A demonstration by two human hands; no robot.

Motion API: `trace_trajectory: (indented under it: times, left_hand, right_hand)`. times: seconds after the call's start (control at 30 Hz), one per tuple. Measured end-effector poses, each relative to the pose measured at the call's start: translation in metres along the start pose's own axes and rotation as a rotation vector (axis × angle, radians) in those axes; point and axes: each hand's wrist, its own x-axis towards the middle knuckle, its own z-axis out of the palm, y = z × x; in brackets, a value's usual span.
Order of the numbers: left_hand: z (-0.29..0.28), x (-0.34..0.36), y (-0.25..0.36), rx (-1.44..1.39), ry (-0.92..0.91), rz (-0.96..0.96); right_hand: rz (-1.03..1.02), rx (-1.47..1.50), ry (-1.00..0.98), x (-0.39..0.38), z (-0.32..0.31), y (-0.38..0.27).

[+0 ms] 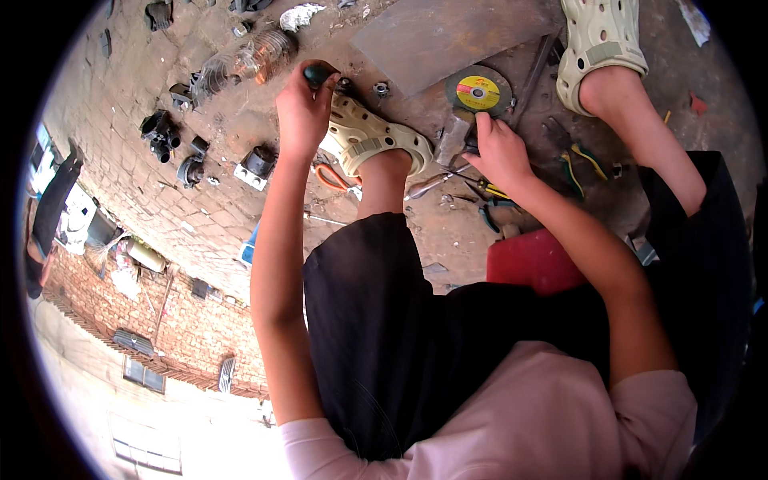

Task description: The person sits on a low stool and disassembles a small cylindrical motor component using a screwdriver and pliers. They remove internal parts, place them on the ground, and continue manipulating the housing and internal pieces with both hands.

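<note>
My left hand is closed on a dark green rounded object, with a small metal piece beside it, just above the toe of my beige clog. My right hand is closed on what looks like a hammer, its metal head lying beside the hand and its handle mostly hidden. Just beyond that hand lies a cutting disc with a yellow centre. Orange-handled cutters lie beside my left foot, and yellow-handled pliers lie right of my right hand.
A metal plate lies on the paved ground. Dark metal parts and a clear plastic container are at the left. My second clogged foot is at the right. A red object is under my legs. A brick wall stands far left.
</note>
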Motion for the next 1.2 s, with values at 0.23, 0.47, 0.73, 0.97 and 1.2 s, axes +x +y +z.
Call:
trace_trajectory:
  times: [0.23, 0.47, 0.73, 0.97, 1.2]
  left_hand:
    - [0.006, 0.003, -0.004, -0.012, -0.011, -0.051]
    - [0.018, -0.016, -0.030, -0.384, 0.144, -0.040]
    - [0.030, -0.031, -0.037, -0.493, 0.309, -0.001]
    - [0.030, -0.026, -0.033, -0.432, 0.303, 0.041]
    - [0.039, -0.027, -0.041, -0.472, 0.301, 0.053]
  right_hand:
    - [-0.074, -0.370, 0.054, 0.002, 0.020, 0.000]
    - [0.119, -0.056, -0.192, -0.007, -0.010, -0.026]
    - [0.155, 0.193, -0.324, -0.008, -0.021, -0.029]
    - [0.296, 0.506, -0.305, 0.000, -0.006, -0.033]
    - [0.410, 0.447, -0.130, 0.009, 0.002, -0.052]
